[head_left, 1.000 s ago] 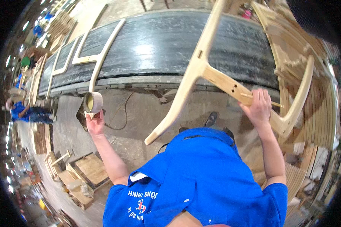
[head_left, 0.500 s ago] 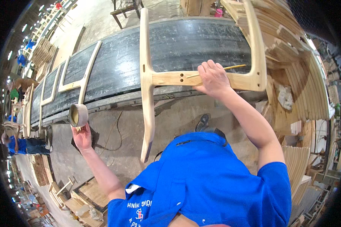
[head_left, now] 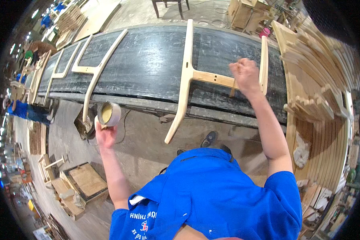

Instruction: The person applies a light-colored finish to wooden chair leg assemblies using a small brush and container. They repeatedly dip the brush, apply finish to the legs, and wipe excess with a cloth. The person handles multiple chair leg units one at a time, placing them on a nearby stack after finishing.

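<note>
My left hand (head_left: 106, 136) is closed around a small round cup (head_left: 110, 114) with yellowish stuff inside, held tilted in front of the table's near edge. My right hand (head_left: 246, 76) forms a fist over the crossbar of a pale wooden chair frame (head_left: 187, 66). Below its fingers a thin wooden stick (head_left: 232, 91) points down, partly blurred. Two dark holes show in the crossbar, and one slot in the long curved leg. The hand hides the crossbar's right end. That frame lies on a long black table (head_left: 148, 52), its curved leg reaching past the near edge.
More pale wooden frames (head_left: 93, 70) lie along the table to the left. Stacked curved wooden parts (head_left: 316, 68) crowd the right side. A dark stool (head_left: 170, 6) stands beyond the table. On the floor at lower left are wooden boxes (head_left: 86, 182). Another person in blue (head_left: 28, 112) is at far left.
The wooden frame was gripped and raised nearer to me; now it lies farther off on the table, released by my right hand. The stick has swung from sideways to pointing down.
</note>
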`<state>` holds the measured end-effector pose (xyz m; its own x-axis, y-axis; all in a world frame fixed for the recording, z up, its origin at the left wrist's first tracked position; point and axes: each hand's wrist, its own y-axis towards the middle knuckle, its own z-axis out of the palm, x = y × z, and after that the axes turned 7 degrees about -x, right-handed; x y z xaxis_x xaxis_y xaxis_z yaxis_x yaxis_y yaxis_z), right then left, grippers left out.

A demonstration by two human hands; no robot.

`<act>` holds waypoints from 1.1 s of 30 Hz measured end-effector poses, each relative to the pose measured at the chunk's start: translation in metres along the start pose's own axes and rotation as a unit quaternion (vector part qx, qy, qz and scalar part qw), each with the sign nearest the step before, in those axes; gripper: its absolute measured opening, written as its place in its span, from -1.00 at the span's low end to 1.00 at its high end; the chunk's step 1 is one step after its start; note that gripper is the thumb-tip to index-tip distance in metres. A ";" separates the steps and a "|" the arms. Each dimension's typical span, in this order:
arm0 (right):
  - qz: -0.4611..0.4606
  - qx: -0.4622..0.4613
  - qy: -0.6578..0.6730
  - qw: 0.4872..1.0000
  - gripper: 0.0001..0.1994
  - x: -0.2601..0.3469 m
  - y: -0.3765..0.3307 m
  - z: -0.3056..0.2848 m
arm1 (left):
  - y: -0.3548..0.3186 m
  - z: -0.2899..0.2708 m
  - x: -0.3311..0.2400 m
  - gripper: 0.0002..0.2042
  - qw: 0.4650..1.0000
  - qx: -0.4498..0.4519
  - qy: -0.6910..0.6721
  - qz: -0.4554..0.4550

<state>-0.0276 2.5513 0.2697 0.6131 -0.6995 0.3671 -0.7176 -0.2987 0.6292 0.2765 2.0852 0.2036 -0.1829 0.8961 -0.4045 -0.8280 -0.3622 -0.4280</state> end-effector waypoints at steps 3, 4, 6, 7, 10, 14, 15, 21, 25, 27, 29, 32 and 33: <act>0.193 0.054 0.148 0.968 -0.65 -0.031 0.028 -0.040 | 0.033 0.046 0.059 -0.53 0.993 0.111 -0.016 -0.035; 0.264 0.064 0.231 0.934 -0.62 -0.045 0.034 -0.047 | 0.043 0.058 0.078 -0.51 0.983 0.174 -0.023 -0.051; 0.294 0.089 0.356 0.883 -0.74 -0.055 0.038 -0.052 | 0.060 0.078 0.118 -0.52 0.988 0.134 -0.027 -0.072; 0.279 0.096 0.399 0.868 -0.78 -0.059 0.037 -0.051 | 0.070 0.092 0.144 -0.49 0.994 0.082 -0.015 -0.070; 0.255 0.112 0.452 0.847 -0.90 -0.040 0.035 -0.033 | 0.093 0.118 0.199 -0.40 0.994 0.015 0.071 -0.077; 0.195 0.104 0.460 0.860 -0.88 -0.015 0.033 0.000 | 0.115 0.157 0.264 -0.62 0.975 -0.049 0.195 -0.092; 0.169 0.107 0.445 0.873 -0.88 -0.012 0.035 0.006 | 0.116 0.162 0.271 -0.63 0.971 -0.037 0.218 -0.095; 0.093 0.150 0.324 0.930 -0.81 -0.017 0.048 0.033 | 0.125 0.178 0.292 -0.71 0.951 -0.045 0.304 -0.039; 0.288 0.169 0.406 0.851 -0.75 -0.041 0.026 0.081 | 0.135 0.185 0.284 -0.73 0.945 -0.045 0.320 -0.044; 0.415 0.171 0.505 0.737 -0.76 -0.049 0.020 0.096 | 0.143 0.178 0.274 -0.72 0.947 -0.048 0.315 -0.049; 0.499 0.162 0.570 0.632 -0.80 -0.052 0.016 0.104 | 0.154 0.171 0.263 -0.72 0.957 -0.043 0.278 -0.063; 0.509 0.124 0.613 0.591 -0.83 -0.052 0.016 0.113 | 0.171 0.165 0.250 -0.72 0.966 -0.048 0.244 -0.065; 0.485 0.120 0.629 0.596 -0.89 -0.051 0.017 0.114 | 0.176 0.162 0.245 -0.72 0.969 -0.051 0.233 -0.071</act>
<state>-0.1085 2.5076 0.1837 -0.4732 0.3775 0.7960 -0.8704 -0.3399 -0.3562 0.0003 2.2828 0.1599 0.2069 0.7344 -0.6464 -0.7665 -0.2890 -0.5736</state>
